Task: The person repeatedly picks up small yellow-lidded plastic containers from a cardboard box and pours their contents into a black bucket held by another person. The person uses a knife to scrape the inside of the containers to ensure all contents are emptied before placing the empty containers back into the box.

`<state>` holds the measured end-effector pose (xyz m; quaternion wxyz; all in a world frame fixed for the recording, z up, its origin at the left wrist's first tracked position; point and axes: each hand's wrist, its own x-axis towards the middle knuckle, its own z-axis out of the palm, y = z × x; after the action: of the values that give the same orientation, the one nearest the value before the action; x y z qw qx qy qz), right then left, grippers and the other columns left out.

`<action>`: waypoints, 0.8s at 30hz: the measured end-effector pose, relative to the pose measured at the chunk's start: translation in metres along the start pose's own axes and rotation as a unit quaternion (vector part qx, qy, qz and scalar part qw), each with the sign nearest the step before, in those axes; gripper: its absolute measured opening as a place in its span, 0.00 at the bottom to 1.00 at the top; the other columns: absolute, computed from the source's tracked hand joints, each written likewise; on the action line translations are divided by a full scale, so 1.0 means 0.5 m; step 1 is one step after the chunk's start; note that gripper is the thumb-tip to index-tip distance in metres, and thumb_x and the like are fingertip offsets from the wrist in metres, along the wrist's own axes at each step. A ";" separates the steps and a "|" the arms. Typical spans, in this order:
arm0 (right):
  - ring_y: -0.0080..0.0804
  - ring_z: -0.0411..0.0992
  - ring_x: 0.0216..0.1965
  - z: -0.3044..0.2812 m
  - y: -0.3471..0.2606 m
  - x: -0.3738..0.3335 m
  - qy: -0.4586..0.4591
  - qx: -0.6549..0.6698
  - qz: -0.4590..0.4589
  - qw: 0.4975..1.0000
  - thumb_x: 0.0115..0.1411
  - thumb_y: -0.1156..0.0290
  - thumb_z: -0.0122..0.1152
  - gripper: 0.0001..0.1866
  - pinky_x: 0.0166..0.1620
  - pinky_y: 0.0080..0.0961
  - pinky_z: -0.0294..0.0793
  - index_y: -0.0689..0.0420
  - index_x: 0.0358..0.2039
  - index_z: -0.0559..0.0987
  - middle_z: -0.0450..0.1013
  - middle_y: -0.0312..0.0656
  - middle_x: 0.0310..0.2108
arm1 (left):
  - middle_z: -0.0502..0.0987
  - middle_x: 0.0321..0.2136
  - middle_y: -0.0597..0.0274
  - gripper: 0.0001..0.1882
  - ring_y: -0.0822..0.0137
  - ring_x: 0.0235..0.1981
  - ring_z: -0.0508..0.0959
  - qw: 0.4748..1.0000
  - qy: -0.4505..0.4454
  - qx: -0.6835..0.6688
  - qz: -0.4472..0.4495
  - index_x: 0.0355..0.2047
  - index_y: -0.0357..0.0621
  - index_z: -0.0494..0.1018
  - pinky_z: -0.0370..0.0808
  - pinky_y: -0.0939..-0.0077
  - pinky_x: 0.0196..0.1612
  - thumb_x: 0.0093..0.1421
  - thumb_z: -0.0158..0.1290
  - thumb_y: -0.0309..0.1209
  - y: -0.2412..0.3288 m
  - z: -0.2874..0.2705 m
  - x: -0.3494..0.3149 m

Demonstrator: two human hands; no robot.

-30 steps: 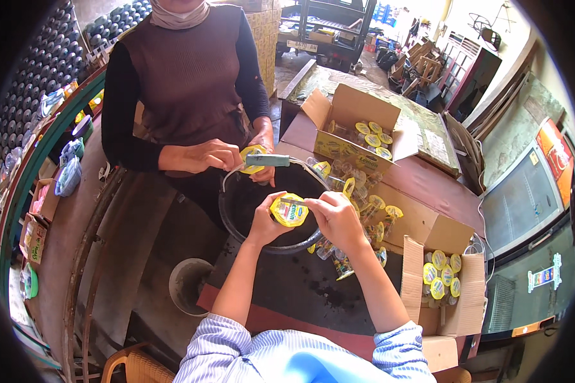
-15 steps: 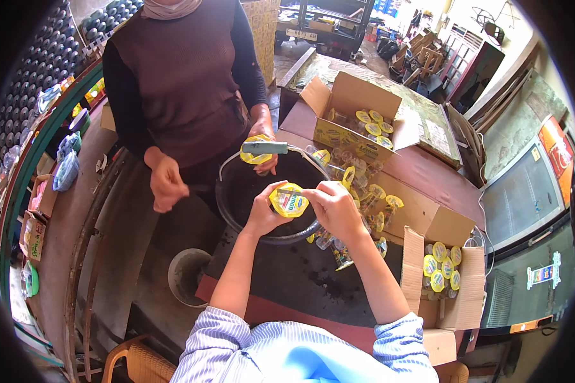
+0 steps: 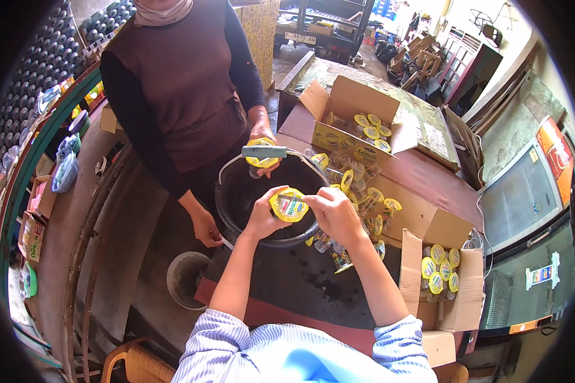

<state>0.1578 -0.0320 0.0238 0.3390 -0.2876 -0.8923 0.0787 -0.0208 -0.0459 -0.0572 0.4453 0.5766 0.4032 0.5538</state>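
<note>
My left hand [image 3: 266, 216] is wrapped round a sealed drink cup [image 3: 290, 209] with a yellow-rimmed lid, held over the near rim of a black bucket [image 3: 236, 201]. From the right, my right hand [image 3: 332, 210] pinches a thin dark strip [image 3: 292, 198] lying across the lid; whether it is a blade or something else I cannot tell. Across the bucket, a co-worker's hand [image 3: 266, 171] holds a similar cup [image 3: 259, 143], partly hidden by the bucket handle's grey-green grip [image 3: 271, 152]. Their other hand [image 3: 206, 228] is low at the bucket's left, near a pale thin piece.
Several yellow-lidded cups [image 3: 364, 204] lie heaped right of the bucket. An open carton [image 3: 348, 137] of cups stands behind them, and another carton [image 3: 457, 306] sits at the near right. A grey pail [image 3: 188, 281] stands lower left. Wet spots mark the dark tabletop [image 3: 294, 274].
The co-worker's free hand has dropped down and to the right, toward the bucket's left side. My hands stay over the bucket, the strip shifting slightly on the lid.
</note>
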 end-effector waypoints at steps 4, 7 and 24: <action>0.40 0.66 0.26 -0.005 0.001 -0.003 -0.009 -0.009 -0.003 1.000 0.42 0.79 0.54 0.10 0.31 0.32 0.67 0.58 0.29 0.73 0.64 0.41 0.20 | 0.71 0.38 0.63 0.37 0.75 0.39 0.71 0.999 0.002 0.031 0.016 0.46 0.38 0.62 0.68 0.81 0.45 0.30 0.60 0.17 0.000 -0.003 0.002; 0.41 0.66 0.26 -0.008 0.002 -0.010 -0.013 -0.007 0.011 1.000 0.43 0.79 0.54 0.09 0.32 0.32 0.67 0.58 0.29 0.73 0.63 0.41 0.20 | 0.71 0.38 0.63 0.37 0.75 0.40 0.71 1.000 0.009 -0.003 0.006 0.46 0.37 0.62 0.67 0.80 0.45 0.31 0.61 0.17 0.003 0.001 -0.002; 0.40 0.65 0.23 -0.012 -0.006 0.002 -0.044 -0.060 -0.013 0.997 0.43 0.79 0.53 0.08 0.28 0.33 0.65 0.57 0.26 0.74 0.61 0.42 0.18 | 0.72 0.37 0.62 0.36 0.74 0.39 0.71 0.998 -0.004 0.050 0.037 0.46 0.40 0.63 0.67 0.79 0.45 0.31 0.62 0.20 -0.006 -0.001 -0.001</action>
<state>0.1599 -0.0342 0.0299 0.2827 -0.2917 -0.9132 0.0330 -0.0212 -0.0453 -0.0602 0.3971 0.6147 0.4071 0.5466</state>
